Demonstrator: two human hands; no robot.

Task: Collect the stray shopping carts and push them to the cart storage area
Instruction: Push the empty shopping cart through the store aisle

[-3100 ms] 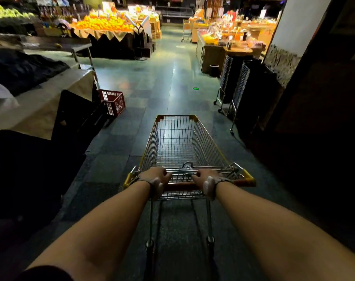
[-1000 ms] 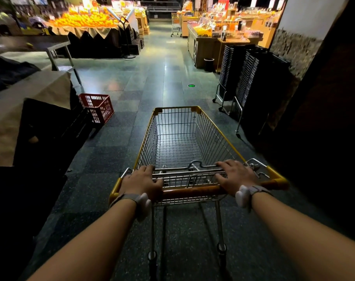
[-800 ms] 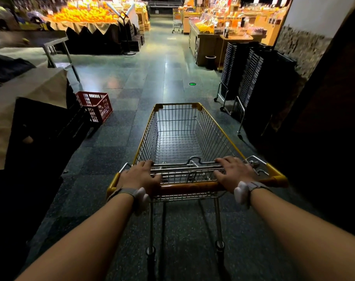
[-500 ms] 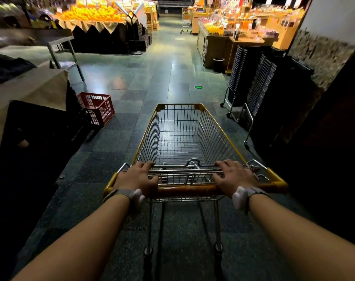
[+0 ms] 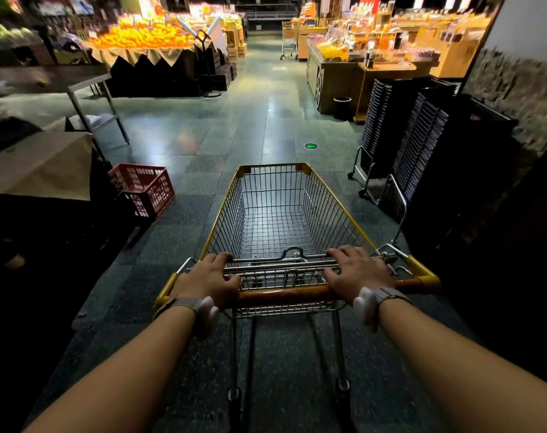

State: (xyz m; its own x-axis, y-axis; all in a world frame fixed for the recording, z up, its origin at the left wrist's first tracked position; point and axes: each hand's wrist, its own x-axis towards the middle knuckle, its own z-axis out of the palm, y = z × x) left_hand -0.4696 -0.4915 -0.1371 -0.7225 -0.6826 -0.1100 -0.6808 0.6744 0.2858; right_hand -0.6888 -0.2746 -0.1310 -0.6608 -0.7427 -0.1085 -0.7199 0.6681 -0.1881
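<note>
- Head view, dim supermarket aisle w/ tiled floor point(image 5: 203, 145). Two bare forearms reach fwd to an empty wire shopping cart point(image 5: 284, 220) w/ yellow trim, straight ahead in mid-aisle.
- Left hand point(image 5: 208, 281) grips the cart's handle bar point(image 5: 284, 295) near its left end, fingers curled over the top wires.
- Right hand point(image 5: 358, 271) grips the bar right of centre, fingers likewise curled over the wire frame. Each wrist has a strap w/ a white device.
- Red plastic crate point(image 5: 144, 189) sits on the floor, front-left of the cart, near it.
- Dark stacked basket racks point(image 5: 406, 145) on wheeled stands stand just beside the cart's right front.
- Far ahead: another cart point(image 5: 289, 39) by lit produce stands; orange fruit display point(image 5: 141, 35) at left.
- Risk, my guess: path is tight; drifting right could clip a rack's frame, drifting left could hit the crate. Low light makes floor obstacles hard to spot.
- Storage area not identifiable from here.
</note>
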